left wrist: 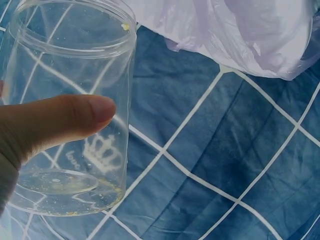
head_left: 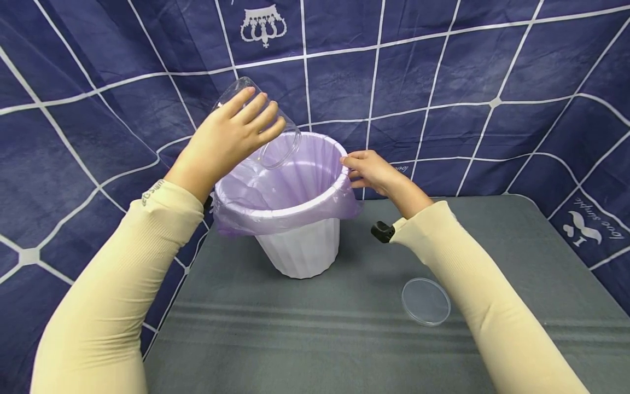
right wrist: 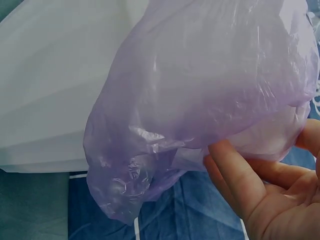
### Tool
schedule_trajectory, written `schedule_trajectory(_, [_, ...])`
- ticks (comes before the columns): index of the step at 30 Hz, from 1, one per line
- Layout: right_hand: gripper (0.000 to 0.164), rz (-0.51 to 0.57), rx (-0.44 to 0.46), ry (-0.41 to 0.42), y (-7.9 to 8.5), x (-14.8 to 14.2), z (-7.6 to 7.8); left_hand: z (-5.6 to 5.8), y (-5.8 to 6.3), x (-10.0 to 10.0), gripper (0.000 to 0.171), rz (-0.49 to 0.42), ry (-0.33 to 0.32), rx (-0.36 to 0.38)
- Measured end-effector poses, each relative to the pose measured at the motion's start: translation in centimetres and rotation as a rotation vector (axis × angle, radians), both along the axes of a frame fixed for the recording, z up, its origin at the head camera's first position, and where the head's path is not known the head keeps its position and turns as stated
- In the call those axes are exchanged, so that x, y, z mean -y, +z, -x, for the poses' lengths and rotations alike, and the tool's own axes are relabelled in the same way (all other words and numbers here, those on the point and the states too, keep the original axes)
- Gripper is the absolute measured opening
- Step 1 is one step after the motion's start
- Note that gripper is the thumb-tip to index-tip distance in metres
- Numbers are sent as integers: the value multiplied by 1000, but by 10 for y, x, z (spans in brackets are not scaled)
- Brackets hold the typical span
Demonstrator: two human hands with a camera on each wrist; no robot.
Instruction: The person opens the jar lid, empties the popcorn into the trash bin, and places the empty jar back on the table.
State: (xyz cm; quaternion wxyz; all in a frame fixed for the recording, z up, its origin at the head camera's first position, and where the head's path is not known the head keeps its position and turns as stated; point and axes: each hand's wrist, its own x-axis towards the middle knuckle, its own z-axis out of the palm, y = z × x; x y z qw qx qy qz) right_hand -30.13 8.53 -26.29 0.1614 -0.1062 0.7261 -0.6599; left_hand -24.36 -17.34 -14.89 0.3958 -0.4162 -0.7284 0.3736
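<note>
A clear plastic jar [head_left: 284, 143] is tipped mouth-down over the white trash can [head_left: 301, 249], gripped from above by my left hand [head_left: 233, 134]. In the left wrist view, the thumb [left wrist: 65, 117] presses along the jar's side. Yellowish crumbs cling near its base, and one small crumb [left wrist: 125, 27] sits at the rim. A translucent purple bag [head_left: 315, 164] lines the can and folds over its rim. My right hand [head_left: 371, 172] holds the can's right rim, thumb at the top and fingers [right wrist: 240, 175] against the bag's overhang outside.
A round clear lid [head_left: 426, 301] lies on the grey tabletop [head_left: 275, 339], beside my right sleeve. Blue cloth [head_left: 339, 71] with white grid lines hangs behind and at both sides of the table. A black wrist device [head_left: 382, 232] shows at the right cuff.
</note>
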Motion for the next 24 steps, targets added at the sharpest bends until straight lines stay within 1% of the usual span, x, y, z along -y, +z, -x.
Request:
schedule_trajectory(4, [44,0,8,-5,-1,-2,-2,1,-4,0,43,-51,-11,-4])
schedule_trajectory(9, [45,-7,17,-4,-3,-4,-3,3,-13,0,34,-181,-4,1])
schedule_trajectory(10, [46,-12,19,-4,-4,-4,-3,3,-16,1,34,-209,0,4])
schedule_trajectory(11, [46,-15,21,-4,-4,-5,-3,3,-18,2,39,-230,18,16])
schedule_trajectory(12, [45,-18,24,-7,-4,-5,-4,3,-20,2,48,-252,34,29])
schedule_trajectory(14, [45,-20,29,-5,-5,-5,-4,3,-24,4,68,-301,73,63])
schedule_trajectory(17, [44,-16,22,-6,-4,-2,-2,3,-24,9,95,-396,151,136])
schedule_trajectory(21, [43,-1,2,-18,-2,3,2,3,-20,15,100,-603,218,268])
schedule_trajectory(24, [42,5,7,-34,-4,4,2,3,-21,16,102,-767,263,391])
